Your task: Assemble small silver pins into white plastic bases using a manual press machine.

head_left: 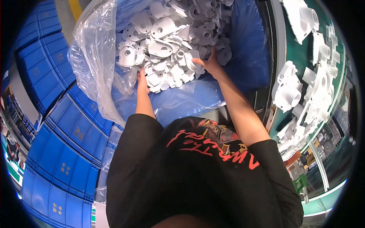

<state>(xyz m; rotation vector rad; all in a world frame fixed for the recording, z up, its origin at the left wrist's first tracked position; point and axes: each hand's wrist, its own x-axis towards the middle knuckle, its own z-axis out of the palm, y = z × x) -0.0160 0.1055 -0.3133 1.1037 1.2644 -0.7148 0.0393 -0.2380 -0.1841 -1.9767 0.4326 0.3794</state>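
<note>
A heap of white plastic housings (163, 47), moulded with round holes and short collars, fills a bin lined with clear plastic film. My left hand (143, 82) is at the heap's near left edge, its visible fingers stretched upward beside the parts. Just beyond it lies a rounded white housing (127, 56). My right hand (212, 66) reaches into the heap's right side, thumb spread away from the fingers and touching a white part. Some of its fingertips are hidden among the housings. Neither hand shows a clear grip on a part.
The clear plastic liner (93, 57) bulges over the bin's left side. Blue lidded crates (61, 159) stand in rows at the left. To the right, more white housings (289, 89) lie on a green-topped bench (291, 45). A dark frame (272, 41) borders the bin.
</note>
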